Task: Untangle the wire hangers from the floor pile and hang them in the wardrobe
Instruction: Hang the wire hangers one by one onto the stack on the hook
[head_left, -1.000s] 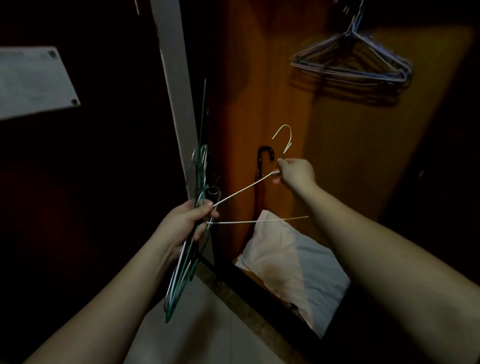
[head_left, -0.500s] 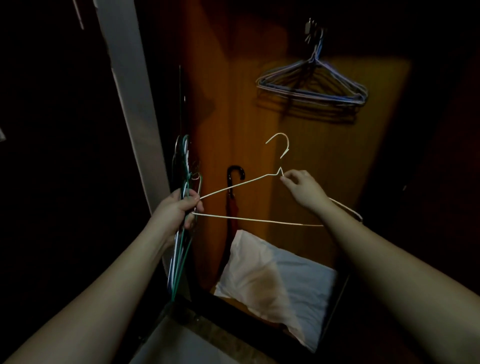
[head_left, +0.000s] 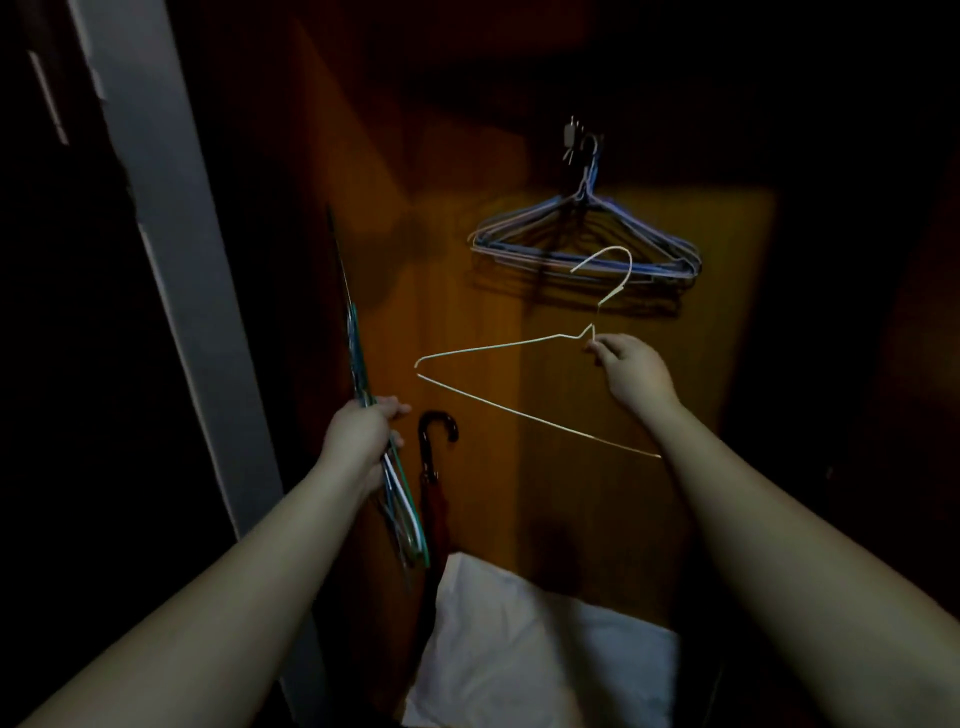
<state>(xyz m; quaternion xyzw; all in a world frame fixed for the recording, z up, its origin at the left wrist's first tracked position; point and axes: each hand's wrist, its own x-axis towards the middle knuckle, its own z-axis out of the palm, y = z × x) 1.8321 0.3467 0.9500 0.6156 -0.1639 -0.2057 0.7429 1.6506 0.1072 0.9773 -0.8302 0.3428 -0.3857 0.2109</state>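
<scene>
My right hand pinches a white wire hanger just under its neck and holds it up inside the wardrobe, hook pointing up. The hanger hangs free, apart from the bundle. My left hand grips a bundle of green, white and blue wire hangers held edge-on, near the wardrobe's left edge. Several bluish wire hangers hang from a hook high on the wooden back panel, just above the white hanger's hook.
A dark umbrella with a curved handle leans in the wardrobe's left corner. A white pillow lies on the wardrobe floor. A pale door frame edge runs down the left. The surroundings are very dark.
The white hanger has come free of the bundle in my left hand. My right hand has lifted it up and to the right, toward the hanging hangers.
</scene>
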